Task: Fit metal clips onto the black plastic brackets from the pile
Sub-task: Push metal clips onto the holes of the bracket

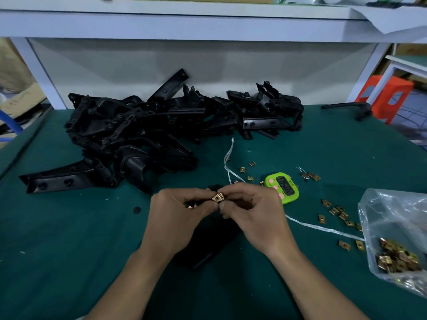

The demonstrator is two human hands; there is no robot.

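My left hand (178,218) and right hand (256,218) pinch one metal clip (218,197) at the far tip of the black bracket (208,248), whose length runs back toward me.

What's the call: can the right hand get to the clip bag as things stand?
Probably yes. The right hand pinches a metal clip together with the left hand, so it must let go first; the clip bag lies to its right on the mat, with only loose clips and string between.

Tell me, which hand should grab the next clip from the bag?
Probably right hand, after seating this clip: the plastic bag and loose clips lie on its side; the left hand holds the black bracket.
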